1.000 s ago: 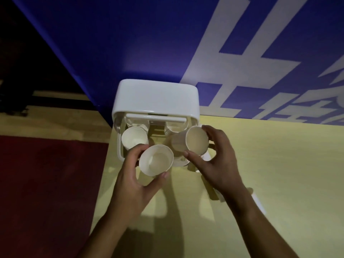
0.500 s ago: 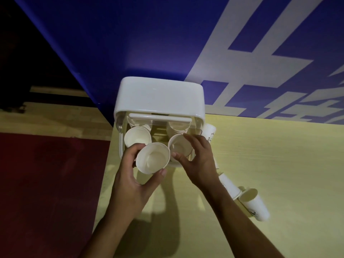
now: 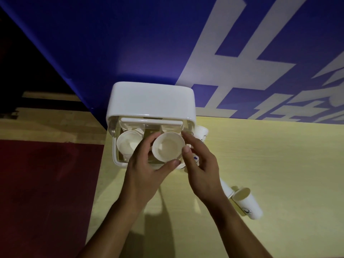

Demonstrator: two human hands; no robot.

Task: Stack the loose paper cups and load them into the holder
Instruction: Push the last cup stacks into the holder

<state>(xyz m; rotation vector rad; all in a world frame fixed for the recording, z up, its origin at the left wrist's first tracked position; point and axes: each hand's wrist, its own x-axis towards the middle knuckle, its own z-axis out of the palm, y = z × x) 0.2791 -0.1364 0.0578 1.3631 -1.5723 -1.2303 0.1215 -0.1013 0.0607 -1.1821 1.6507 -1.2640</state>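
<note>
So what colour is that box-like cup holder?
White, a plain glossy white; the holder shows best in the head view.

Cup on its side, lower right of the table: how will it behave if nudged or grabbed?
The paper cup lies sideways on the smooth table, so a nudge probably rolls it in a curve, since it tapers. Empty and thin-walled, it looks very light and likely dents under a firm squeeze.

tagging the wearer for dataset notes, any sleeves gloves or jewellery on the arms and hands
Both forearms are bare to the frame edge, no sleeves. The left hand and right hand show no gloves, rings or watch; the light is dim.
</note>
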